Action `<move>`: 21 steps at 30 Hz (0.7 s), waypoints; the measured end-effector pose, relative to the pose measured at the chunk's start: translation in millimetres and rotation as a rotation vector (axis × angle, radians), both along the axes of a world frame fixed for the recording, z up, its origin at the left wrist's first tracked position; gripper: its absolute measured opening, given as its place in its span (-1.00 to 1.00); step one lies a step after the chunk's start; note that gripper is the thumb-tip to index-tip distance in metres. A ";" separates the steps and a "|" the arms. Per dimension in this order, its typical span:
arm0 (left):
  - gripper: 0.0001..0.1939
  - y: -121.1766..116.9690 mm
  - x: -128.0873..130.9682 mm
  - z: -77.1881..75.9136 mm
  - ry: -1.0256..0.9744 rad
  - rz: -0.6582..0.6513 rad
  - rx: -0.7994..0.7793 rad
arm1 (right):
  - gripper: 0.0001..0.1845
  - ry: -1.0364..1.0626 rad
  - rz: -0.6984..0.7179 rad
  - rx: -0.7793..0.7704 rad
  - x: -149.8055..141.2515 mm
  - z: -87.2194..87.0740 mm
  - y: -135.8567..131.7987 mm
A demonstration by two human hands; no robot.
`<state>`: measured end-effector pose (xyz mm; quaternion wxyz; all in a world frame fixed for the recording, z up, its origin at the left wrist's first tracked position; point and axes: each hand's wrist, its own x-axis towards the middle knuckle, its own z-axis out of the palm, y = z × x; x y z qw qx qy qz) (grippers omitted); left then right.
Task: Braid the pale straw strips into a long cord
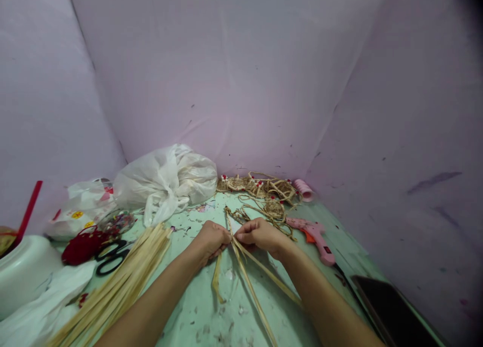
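Observation:
My left hand and my right hand nearly meet over the middle of the table. Both are closed, pinching a braid of pale straw strips. The braid's finished end points away from me. Loose strips run down from my fingers: one long strip toward me, one under my right forearm, and a short bent one below my left hand. Left of my left forearm lies a bundle of similar strips. Exactly how the strips cross is hidden by my fingertips.
Black-handled scissors, dark red yarn and a stuffed white plastic bag lie to the left. Behind are coiled twine and a pink thread spool. A pink glue gun and a dark phone-like slab lie right.

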<state>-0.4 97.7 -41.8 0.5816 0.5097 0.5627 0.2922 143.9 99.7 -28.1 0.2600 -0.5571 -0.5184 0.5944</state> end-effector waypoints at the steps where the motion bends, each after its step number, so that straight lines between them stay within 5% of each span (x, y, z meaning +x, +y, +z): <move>1: -0.86 0.3 -0.4 -0.2 0.005 -0.004 0.004 | -0.93 0.001 0.001 -0.005 -0.4 -0.7 0.3; 14: -0.87 3.4 -3.2 -5.5 -0.043 -0.014 0.044 | -0.85 0.162 -0.141 -0.171 -11.1 -8.1 -3.0; 21: -0.83 2.3 -1.9 -4.8 -0.027 -0.080 0.116 | -0.81 0.254 0.010 -0.325 -11.5 -7.0 -2.8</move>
